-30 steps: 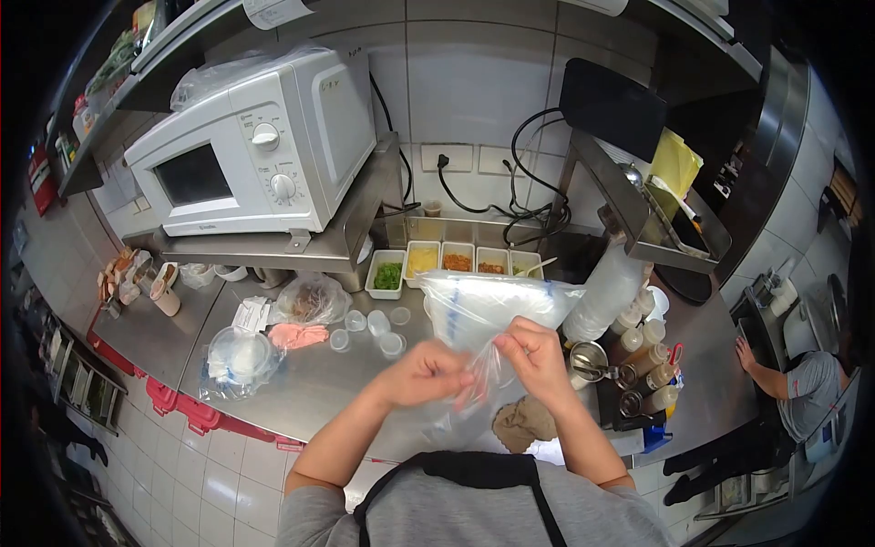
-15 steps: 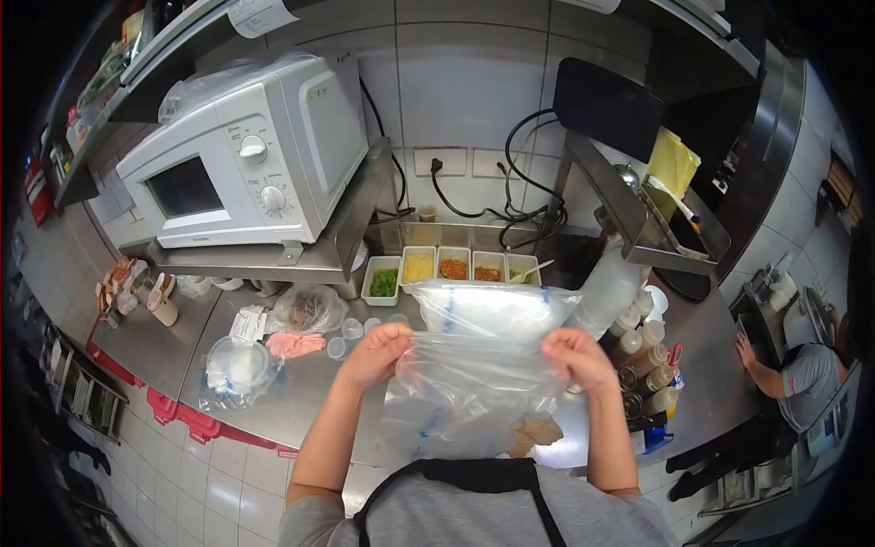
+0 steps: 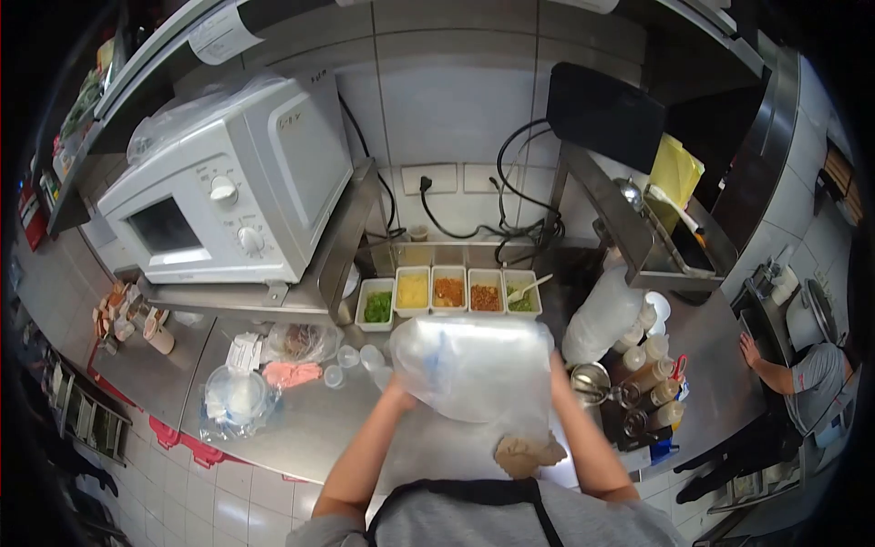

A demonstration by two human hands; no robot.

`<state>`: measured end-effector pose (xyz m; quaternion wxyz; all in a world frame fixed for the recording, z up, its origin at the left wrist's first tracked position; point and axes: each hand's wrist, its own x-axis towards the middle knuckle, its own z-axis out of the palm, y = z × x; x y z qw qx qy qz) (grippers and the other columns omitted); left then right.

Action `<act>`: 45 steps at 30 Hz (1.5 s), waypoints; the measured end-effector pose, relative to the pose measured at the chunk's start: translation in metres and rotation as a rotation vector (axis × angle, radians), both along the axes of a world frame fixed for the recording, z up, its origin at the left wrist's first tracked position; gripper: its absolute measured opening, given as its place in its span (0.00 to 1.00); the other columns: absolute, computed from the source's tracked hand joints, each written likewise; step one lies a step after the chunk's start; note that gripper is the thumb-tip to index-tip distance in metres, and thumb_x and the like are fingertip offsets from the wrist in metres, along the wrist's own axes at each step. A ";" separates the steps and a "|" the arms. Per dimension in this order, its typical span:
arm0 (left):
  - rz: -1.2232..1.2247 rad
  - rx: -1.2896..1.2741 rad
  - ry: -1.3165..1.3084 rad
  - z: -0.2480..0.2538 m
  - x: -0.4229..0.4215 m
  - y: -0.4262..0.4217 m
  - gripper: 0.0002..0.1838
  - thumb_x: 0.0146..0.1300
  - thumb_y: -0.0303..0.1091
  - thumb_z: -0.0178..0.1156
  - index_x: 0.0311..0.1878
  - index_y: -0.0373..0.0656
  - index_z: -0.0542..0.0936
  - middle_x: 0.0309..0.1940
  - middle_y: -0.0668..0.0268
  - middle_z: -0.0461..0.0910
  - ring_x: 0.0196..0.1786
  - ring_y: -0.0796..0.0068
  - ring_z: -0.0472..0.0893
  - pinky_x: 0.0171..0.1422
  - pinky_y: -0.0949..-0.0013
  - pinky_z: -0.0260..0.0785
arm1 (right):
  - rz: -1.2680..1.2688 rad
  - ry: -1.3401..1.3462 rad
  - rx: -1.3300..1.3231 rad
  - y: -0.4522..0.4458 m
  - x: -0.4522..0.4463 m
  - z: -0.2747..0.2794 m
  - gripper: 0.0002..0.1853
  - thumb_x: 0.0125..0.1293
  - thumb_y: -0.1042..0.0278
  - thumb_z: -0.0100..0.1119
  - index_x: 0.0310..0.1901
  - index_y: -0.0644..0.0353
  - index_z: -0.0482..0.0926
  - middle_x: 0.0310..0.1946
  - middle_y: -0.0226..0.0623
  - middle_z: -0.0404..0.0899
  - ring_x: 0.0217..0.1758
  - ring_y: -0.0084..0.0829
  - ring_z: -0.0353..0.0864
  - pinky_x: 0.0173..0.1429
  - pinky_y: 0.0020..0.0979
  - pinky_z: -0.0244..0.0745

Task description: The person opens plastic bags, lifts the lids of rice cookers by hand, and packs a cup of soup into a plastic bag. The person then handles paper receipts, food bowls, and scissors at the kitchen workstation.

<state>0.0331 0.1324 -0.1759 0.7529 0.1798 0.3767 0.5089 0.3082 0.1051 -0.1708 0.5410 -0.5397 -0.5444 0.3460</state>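
While the translucent plastic bag (image 3: 474,369) billows between both hands, just in front of the operator's torso on my feed, I read the step as opening it out. Taking the bag as my clock centre, the left hand (image 3: 402,390) sits between eight and nine o'clock and the right hand (image 3: 558,376) at three, each partly hidden by the plastic. I can't tell whether the fingers are pinching its edge or spread inside it. At twelve, just beyond the bag, stands a row of white topping tubs (image 3: 449,310); what looks like a crumpled brown cloth (image 3: 529,455) lies at five. As I judge it, the next move calls for an even spread of both hands, without snagging the tubs or tugging sharply at thin plastic.
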 end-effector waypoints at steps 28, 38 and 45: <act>-0.334 0.884 0.715 -0.022 -0.003 -0.031 0.51 0.41 0.41 0.76 0.66 0.38 0.56 0.59 0.57 0.66 0.61 0.66 0.68 0.66 0.63 0.59 | 0.227 -0.269 -0.193 -0.024 -0.005 -0.083 0.30 0.49 0.62 0.69 0.53 0.65 0.72 0.52 0.44 0.75 0.54 0.37 0.73 0.59 0.35 0.67; -0.154 0.965 0.713 0.003 -0.025 -0.031 0.70 0.29 0.48 0.79 0.70 0.38 0.40 0.68 0.51 0.48 0.72 0.57 0.47 0.75 0.60 0.38 | 0.462 -0.255 -0.137 -0.030 0.028 -0.039 0.47 0.35 0.55 0.78 0.59 0.62 0.67 0.57 0.43 0.70 0.60 0.37 0.68 0.64 0.36 0.63; 0.413 0.921 0.535 0.059 0.044 -0.052 0.64 0.39 0.49 0.75 0.69 0.36 0.40 0.64 0.52 0.54 0.64 0.62 0.61 0.67 0.63 0.55 | 0.359 0.130 -0.204 -0.052 -0.024 0.012 0.45 0.36 0.56 0.80 0.57 0.64 0.68 0.49 0.37 0.75 0.53 0.31 0.72 0.59 0.34 0.67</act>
